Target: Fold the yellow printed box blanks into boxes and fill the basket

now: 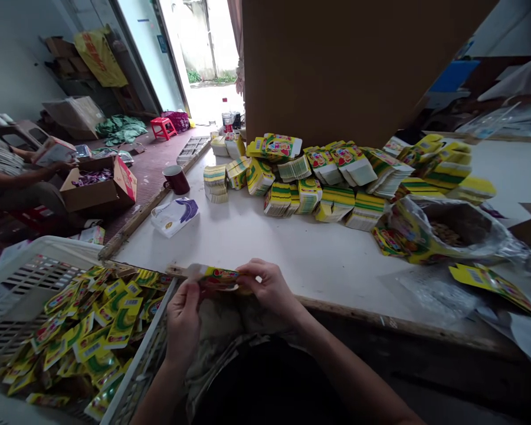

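Observation:
Between my two hands, over the table's front edge, is a small yellow printed carton [221,277] with red and green pictures and a pale flap at its left end. My left hand [184,319] pinches its left end, thumb on top. At the right end, my right hand [265,284] grips it with thumb and fingers together. Whether anything is inside the carton cannot be seen. Beside my left arm stands a white plastic basket [153,348] with many yellow packets [126,319] heaped in it. Bundles of flat yellow cartons [331,200] line the back of the white table [248,236].
A maroon mug [176,179] and a white-and-purple packet [176,216] are at the table's left side. An open plastic bag [425,227] sits on the right, near clear plastic [438,295]. A tall brown cardboard panel [336,71] stands behind. People work at far left and right.

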`<control>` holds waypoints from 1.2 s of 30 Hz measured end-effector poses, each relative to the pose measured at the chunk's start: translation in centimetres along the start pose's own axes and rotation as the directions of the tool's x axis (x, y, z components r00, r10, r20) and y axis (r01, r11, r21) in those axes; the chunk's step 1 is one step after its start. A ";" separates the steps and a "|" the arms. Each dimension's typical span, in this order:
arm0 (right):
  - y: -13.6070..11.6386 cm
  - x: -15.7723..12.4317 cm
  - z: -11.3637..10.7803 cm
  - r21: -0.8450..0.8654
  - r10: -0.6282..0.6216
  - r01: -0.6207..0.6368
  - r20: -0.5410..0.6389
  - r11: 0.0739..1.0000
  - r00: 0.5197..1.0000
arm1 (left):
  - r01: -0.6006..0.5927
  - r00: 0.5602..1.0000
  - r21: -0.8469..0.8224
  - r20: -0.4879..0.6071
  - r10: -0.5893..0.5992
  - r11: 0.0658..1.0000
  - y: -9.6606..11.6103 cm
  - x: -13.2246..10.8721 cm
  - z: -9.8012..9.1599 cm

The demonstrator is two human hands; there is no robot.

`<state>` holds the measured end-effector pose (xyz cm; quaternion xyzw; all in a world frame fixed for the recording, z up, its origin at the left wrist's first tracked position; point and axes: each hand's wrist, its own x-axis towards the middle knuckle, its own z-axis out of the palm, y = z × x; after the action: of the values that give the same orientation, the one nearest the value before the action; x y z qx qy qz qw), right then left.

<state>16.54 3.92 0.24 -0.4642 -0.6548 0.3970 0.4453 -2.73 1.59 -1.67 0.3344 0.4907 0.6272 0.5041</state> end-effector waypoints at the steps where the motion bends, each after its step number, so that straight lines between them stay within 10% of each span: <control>1: 0.0 0.0 -0.5 -0.081 -0.044 0.044 0.003 0.996 0.999 | -0.064 0.998 0.034 0.019 0.063 0.997 0.6 0.0 -0.2; 5: -0.8 -0.6 -1.5 -0.446 -0.280 0.353 0.224 0.822 0.934 | -0.245 0.956 0.251 0.225 0.190 0.936 2.8 -0.2 -0.8; 9: -1.8 -2.1 -0.4 -0.364 -0.421 0.527 0.333 0.768 0.844 | -0.272 0.825 0.503 0.561 -0.070 0.821 3.0 -1.0 -0.1; 14: -0.6 -2.9 1.6 -0.091 -0.153 0.140 -0.156 0.986 0.976 | -0.355 0.875 0.675 0.484 -0.025 0.646 1.3 -1.9 0.6; 20: 1.3 -2.8 3.5 0.483 0.186 -0.323 0.311 0.814 0.932 | -0.563 0.760 0.585 0.645 0.086 0.584 0.2 -2.8 1.0; 31: 0.7 -3.1 3.4 -0.023 -0.138 0.150 0.285 0.988 0.949 | -0.381 0.850 0.539 0.524 0.056 0.752 -0.9 -1.6 0.2; 36: 1.7 -2.8 2.6 -0.107 -0.159 0.190 0.251 0.976 0.955 | -0.379 0.890 0.685 0.454 0.042 0.622 0.3 -0.9 -0.9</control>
<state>14.95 1.39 -2.73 -0.3808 -0.7670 0.3658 0.3645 -3.36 0.51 -1.59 0.6893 0.5510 0.3384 0.3266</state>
